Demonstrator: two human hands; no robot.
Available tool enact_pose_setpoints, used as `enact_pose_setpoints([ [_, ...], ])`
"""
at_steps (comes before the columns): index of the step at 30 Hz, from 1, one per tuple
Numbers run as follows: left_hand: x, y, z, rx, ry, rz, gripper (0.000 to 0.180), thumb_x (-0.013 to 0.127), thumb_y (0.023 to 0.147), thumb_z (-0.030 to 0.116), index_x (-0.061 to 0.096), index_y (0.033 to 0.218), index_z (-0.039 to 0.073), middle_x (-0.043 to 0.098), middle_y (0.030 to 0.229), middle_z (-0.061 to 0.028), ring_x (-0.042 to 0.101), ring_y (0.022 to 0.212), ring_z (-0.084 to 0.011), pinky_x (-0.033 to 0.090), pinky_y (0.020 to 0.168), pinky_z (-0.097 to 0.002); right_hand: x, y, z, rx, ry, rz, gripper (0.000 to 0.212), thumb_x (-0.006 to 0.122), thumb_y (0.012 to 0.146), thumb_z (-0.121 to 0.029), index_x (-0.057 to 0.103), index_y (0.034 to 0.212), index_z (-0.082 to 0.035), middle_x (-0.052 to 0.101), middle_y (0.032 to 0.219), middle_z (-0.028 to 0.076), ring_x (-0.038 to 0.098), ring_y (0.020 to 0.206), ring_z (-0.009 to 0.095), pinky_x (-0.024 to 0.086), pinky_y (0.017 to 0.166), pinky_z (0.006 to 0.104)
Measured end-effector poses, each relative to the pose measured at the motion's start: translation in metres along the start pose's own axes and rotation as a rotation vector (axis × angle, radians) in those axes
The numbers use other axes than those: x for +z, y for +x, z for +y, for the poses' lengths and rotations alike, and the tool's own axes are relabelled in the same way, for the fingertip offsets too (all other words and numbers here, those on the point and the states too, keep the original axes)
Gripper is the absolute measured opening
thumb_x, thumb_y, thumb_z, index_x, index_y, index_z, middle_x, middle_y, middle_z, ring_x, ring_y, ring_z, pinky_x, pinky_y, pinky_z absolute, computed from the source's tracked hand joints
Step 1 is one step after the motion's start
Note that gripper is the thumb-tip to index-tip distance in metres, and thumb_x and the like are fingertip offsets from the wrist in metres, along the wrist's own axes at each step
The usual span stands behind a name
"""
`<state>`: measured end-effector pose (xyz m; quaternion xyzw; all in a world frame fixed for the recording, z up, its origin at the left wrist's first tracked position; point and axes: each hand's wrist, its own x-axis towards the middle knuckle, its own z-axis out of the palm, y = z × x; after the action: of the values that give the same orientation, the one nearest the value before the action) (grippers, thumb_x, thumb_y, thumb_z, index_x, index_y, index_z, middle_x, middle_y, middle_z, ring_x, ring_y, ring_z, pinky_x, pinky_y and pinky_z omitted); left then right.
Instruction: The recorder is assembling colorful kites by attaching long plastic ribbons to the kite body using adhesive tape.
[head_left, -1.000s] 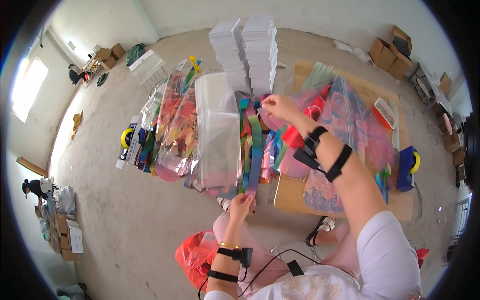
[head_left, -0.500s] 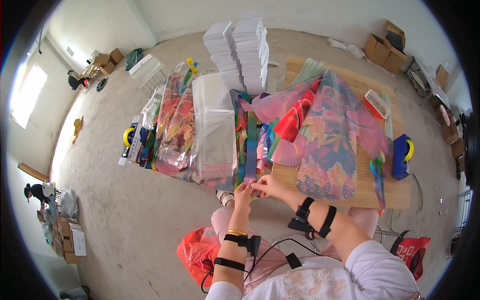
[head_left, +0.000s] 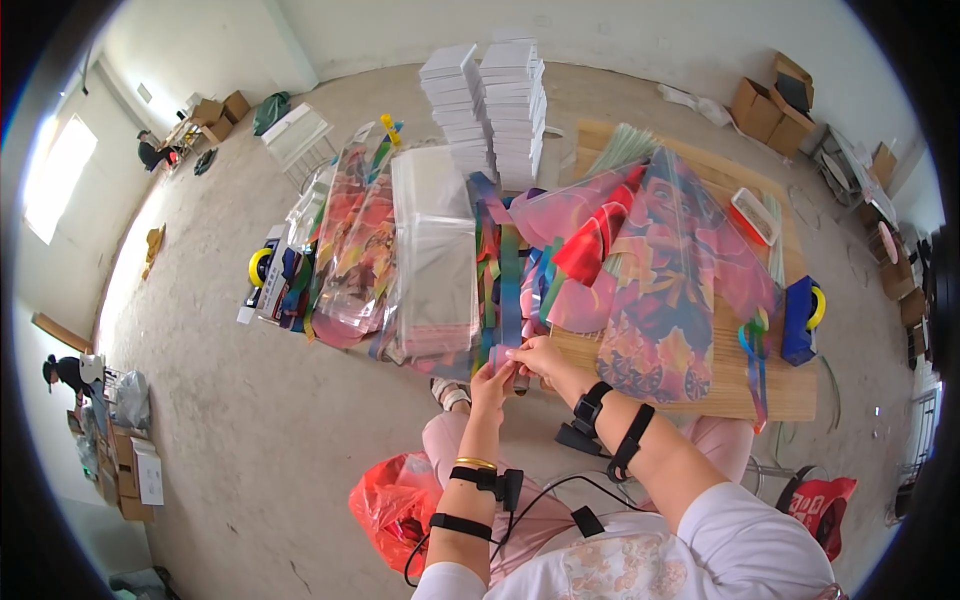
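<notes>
My left hand (head_left: 489,390) and my right hand (head_left: 541,361) meet at the near edge of the table, fingers pinched together. Between them is the near end of a blue-green ribbon-like strip (head_left: 510,285), which runs away from me over other coloured strips (head_left: 487,290). My fingertips hide the strip's very end. Left of the strips lies a stack of clear plastic sleeves (head_left: 432,250). A large printed kite-like sheet (head_left: 655,300) in pink and blue lies right of my right hand, with a rolled red piece (head_left: 598,235) beside it.
Tall stacks of white boxes (head_left: 510,115) stand at the back. On the wooden board (head_left: 790,385) are a blue tape dispenser (head_left: 798,320), a red-and-white tray (head_left: 755,217) and scissors (head_left: 755,335). Wrapped printed pieces (head_left: 355,240) lie left. A red plastic bag (head_left: 390,510) sits beside my leg.
Both hands remain together at the table edge, with the right wrist turned and shifted slightly. The blue-green strip now stretches more visibly toward my fingers. The view has shifted a little.
</notes>
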<state>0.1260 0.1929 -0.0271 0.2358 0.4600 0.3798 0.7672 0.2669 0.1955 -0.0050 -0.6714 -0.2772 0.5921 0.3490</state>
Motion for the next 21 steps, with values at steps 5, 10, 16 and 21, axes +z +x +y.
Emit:
enact_pose_setpoints([
  [5, -0.009, 0.006, -0.001, -0.021, -0.040, 0.022, 0.022, 0.068, 0.093, 0.016, 0.062, 0.110, 0.005, 0.069, 0.100, -0.0046, 0.067, 0.090, -0.0116, 0.051, 0.069, -0.0185, -0.002, 0.013, 0.000, -0.035, -0.019, -0.001, 0.024, 0.074, 0.085, -0.018, 0.065, 0.074, 0.001, 0.066, 0.067, 0.005, 0.063, 0.054, 0.012, 0.049, 0.047, 0.0266],
  [10, -0.026, 0.015, -0.005, -0.004, 0.091, 0.163, 0.024, 0.067, 0.093, 0.029, 0.065, 0.106, 0.009, 0.068, 0.095, 0.0013, 0.064, 0.082, -0.0076, 0.050, 0.065, -0.0217, -0.005, 0.013, -0.006, -0.215, -0.442, 0.044, 0.021, 0.072, 0.087, -0.022, 0.067, 0.082, -0.002, 0.067, 0.070, 0.007, 0.060, 0.054, 0.012, 0.047, 0.051, 0.0304],
  [16, -0.021, 0.026, -0.012, 0.157, 0.238, 0.261, 0.025, 0.066, 0.093, 0.029, 0.069, 0.104, 0.006, 0.066, 0.087, 0.0024, 0.059, 0.073, -0.0105, 0.046, 0.065, -0.0268, -0.027, 0.012, -0.029, -0.615, -0.440, 0.308, 0.027, 0.071, 0.083, -0.028, 0.064, 0.077, -0.003, 0.064, 0.068, 0.010, 0.065, 0.063, 0.021, 0.049, 0.060, 0.0379],
  [21, -0.020, 0.022, -0.001, 0.232, 0.801, 0.285, 0.029, 0.065, 0.090, 0.023, 0.065, 0.107, 0.000, 0.069, 0.088, -0.0098, 0.064, 0.080, -0.0218, 0.049, 0.072, -0.0343, -0.063, -0.010, -0.121, -0.611, 0.041, 0.013, 0.025, 0.064, 0.093, -0.027, 0.064, 0.084, -0.004, 0.058, 0.071, -0.005, 0.053, 0.068, 0.006, 0.044, 0.063, 0.0265],
])
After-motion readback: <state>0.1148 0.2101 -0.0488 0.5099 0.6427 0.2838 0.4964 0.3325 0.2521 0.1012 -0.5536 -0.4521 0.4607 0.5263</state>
